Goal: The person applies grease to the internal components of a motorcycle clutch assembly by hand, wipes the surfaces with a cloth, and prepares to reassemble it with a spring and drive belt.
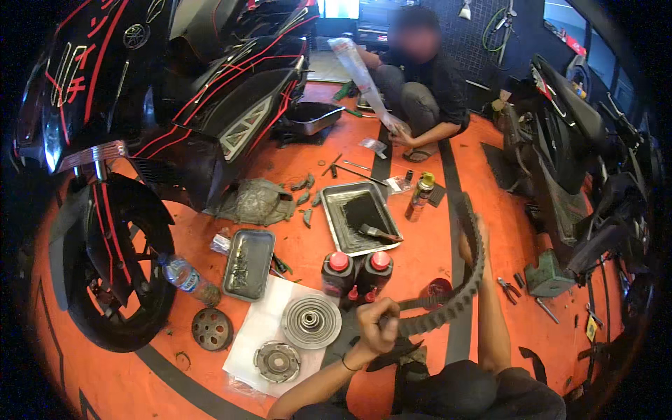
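A dark toothed drive belt (439, 319) is held up in a curve above the floor, between my two hands. My left hand (379, 326) is closed in a fist around its near left end. At the belt's upper right end my right hand (481, 234) grips it, partly hidden behind the belt. Just left of my left hand, a grey ridged pulley disc (329, 329) lies on white paper (241, 343). A round clutch plate (277, 361) rests below the disc. Two black bottles with red caps (339, 262) (380, 263) stand beyond my left hand.
A black scooter (210, 133) stands at left, another vehicle (570, 112) at right. Beyond the bottles are a metal pan (334, 227) with a brush (380, 233) and a spray can (420, 197). A small tray (230, 276), water bottle (183, 273) and pliers (509, 290) lie around. Someone (427, 91) squats opposite.
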The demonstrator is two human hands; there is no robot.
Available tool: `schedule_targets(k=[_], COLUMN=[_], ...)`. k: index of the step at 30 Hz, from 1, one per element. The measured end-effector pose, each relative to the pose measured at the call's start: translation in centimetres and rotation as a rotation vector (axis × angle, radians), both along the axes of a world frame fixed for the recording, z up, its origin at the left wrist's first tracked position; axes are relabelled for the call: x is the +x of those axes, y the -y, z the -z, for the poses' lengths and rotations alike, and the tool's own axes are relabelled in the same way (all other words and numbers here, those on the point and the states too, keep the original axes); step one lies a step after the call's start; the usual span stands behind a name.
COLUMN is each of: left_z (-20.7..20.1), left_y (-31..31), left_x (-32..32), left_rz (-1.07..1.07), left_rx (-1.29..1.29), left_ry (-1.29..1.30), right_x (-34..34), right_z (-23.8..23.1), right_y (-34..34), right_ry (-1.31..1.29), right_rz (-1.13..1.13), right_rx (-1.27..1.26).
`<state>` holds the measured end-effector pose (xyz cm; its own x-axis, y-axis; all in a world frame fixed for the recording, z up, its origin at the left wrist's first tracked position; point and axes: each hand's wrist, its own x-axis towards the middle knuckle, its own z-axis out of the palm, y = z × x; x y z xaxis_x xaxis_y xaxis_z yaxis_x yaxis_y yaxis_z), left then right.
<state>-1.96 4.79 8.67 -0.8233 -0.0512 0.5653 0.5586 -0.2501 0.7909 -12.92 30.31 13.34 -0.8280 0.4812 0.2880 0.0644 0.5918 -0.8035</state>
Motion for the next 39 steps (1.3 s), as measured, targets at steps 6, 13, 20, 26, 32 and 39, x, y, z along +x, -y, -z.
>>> schedule_targets(k=[6,13,20,26,32,39], left_z=[1.0,-2.0,1.1,8.7,14.4,14.1], left_y=[-3.1,-0.6,-2.4,3.4,5.5,7.9], left_x=[2.6,0.0,0.4,4.8,8.1,10.0], left_rz=[0.372,0.378,0.077,0.773,0.569,0.355], left_rx=[0.153,0.29,-0.08,-0.607,-0.57,-0.485], left_ry=[0.772,0.853,0.31,0.57,0.838,1.015], right_x=[-1.6,3.9,9.1,9.2,2.3,-8.2], right_z=[-5.8,-7.6,-12.2,-15.2,-11.1,-4.7], right_y=[-4.9,-2.5,-0.4,-4.0,-20.2,-23.8], right_ry=[-0.237,-0.295,-0.15,0.329,0.523,0.192], right_rz=[0.328,-0.033,-0.225,-0.122,-0.028,-0.029], right_rx=[0.175,0.556,0.509,0.406,0.36,0.788])
